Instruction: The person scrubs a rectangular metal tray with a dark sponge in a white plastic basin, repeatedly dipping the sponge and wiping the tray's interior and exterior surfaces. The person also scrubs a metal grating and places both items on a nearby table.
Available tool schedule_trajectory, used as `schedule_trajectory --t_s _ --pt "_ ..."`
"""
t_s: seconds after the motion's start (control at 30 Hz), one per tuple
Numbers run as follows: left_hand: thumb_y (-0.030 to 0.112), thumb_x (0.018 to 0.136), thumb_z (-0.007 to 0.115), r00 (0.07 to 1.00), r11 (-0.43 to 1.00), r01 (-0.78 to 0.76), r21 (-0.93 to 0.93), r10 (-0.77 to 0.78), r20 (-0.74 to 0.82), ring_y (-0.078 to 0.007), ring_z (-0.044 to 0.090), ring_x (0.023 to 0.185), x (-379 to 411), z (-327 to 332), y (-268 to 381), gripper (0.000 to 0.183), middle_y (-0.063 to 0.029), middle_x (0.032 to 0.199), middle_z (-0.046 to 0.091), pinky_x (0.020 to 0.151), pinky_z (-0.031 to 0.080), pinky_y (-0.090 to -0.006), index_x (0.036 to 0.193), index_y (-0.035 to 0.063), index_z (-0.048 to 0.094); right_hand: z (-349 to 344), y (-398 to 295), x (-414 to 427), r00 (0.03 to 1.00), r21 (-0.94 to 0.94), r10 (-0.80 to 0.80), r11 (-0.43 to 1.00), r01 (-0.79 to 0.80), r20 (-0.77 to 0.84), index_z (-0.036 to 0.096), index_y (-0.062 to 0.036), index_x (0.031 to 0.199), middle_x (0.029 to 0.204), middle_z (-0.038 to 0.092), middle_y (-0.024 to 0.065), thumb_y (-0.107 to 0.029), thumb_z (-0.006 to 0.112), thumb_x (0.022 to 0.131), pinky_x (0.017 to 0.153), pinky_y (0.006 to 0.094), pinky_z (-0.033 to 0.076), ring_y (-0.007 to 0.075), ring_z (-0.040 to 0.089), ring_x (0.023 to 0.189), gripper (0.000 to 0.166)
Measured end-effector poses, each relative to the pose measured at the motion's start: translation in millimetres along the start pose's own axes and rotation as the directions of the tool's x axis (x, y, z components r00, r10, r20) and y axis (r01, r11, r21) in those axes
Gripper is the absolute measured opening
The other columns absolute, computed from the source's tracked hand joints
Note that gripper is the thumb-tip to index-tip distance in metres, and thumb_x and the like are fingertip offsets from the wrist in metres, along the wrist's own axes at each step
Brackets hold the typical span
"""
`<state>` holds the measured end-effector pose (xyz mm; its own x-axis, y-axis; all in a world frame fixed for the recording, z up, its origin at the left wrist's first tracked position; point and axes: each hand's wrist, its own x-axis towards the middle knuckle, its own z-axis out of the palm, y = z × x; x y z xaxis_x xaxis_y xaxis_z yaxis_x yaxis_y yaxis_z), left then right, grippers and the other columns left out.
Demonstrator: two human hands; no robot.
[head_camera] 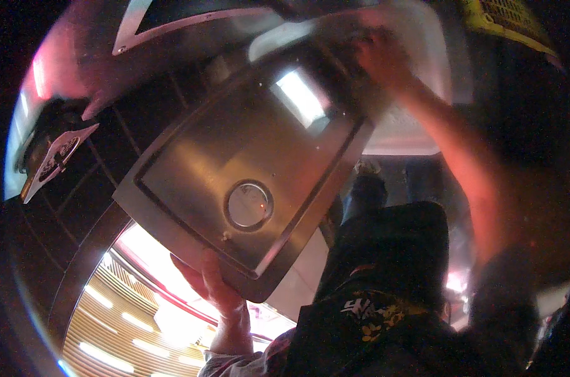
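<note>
A rectangular stainless steel panel, possibly a lid or shallow pan, hangs tilted before me. It has a grooved border and a round metal-rimmed recess or opening near its lower end. At that end my left hand grips the edge, thumb on the upper face and fingers beneath. My right hand reaches toward the panel's far right corner. It is blurred and dim, so whether it touches the panel or holds something cannot be made out. Behind that arm is a white plastic tub or basin.
A dark tiled surface spreads on the left, with a metal bracket-like part at its edge. A yellow slotted crate or grille shows at upper right. My dark apron and a shoe appear below. Bright slatted ceiling lies lower left.
</note>
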<state>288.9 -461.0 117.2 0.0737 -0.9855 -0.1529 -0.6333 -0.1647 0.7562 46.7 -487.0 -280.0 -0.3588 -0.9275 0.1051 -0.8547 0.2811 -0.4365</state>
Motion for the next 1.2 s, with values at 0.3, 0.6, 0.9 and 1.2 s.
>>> schedule_trajectory --t_s 0.3,0.6,0.9,1.2 --pt "0.017 0.074 0.055 0.998 1.000 0.017 0.016 -0.016 -0.059 -0.0254 0.044 0.104 -4 -21 -23 0.067 -0.0168 0.121 0.040 0.091 0.035 -0.0383 0.131 -0.0006 0.023 -91 -25 2 0.998 0.638 0.059 0.768 -0.056 0.017 0.062 -0.0100 0.094 0.088 0.061 0.0124 -0.026 0.059 0.074 0.082 0.0419 0.042 0.0313 0.056 0.086 0.026" --pt "0.022 0.077 0.053 0.987 0.938 -0.079 0.337 0.122 -0.108 -0.0305 0.042 0.111 -8 -32 -35 0.063 -0.0185 0.124 0.040 0.095 0.034 -0.0433 0.130 0.0020 0.026 -129 -70 -24 0.876 0.862 -0.199 0.368 -0.348 0.439 0.059 -0.0040 0.097 0.086 0.063 0.0144 -0.023 0.059 0.076 0.073 0.0367 0.046 0.0271 0.061 0.080 0.028" --pt "0.032 0.079 0.056 0.980 0.909 -0.130 0.396 0.179 -0.091 -0.0350 0.043 0.112 -7 -21 -29 0.059 -0.0192 0.122 0.044 0.098 0.033 -0.0477 0.126 0.0025 0.035 -79 -73 -54 0.923 0.835 -0.340 0.550 0.038 0.181 0.058 -0.0075 0.097 0.100 0.056 0.0131 -0.009 0.059 0.067 0.074 0.0405 0.046 0.0309 0.050 0.095 0.030" --pt "0.025 0.076 0.056 0.990 0.944 -0.006 0.330 0.051 -0.129 -0.0258 0.043 0.106 -13 -6 -7 0.065 -0.0156 0.122 0.042 0.091 0.035 -0.0391 0.129 0.0003 0.028 -76 -93 4 0.603 0.838 -0.602 0.493 -0.236 0.524 0.063 -0.0058 0.083 0.075 0.060 0.0109 -0.017 0.054 0.073 0.057 0.0349 0.044 0.0199 0.056 0.062 0.017"
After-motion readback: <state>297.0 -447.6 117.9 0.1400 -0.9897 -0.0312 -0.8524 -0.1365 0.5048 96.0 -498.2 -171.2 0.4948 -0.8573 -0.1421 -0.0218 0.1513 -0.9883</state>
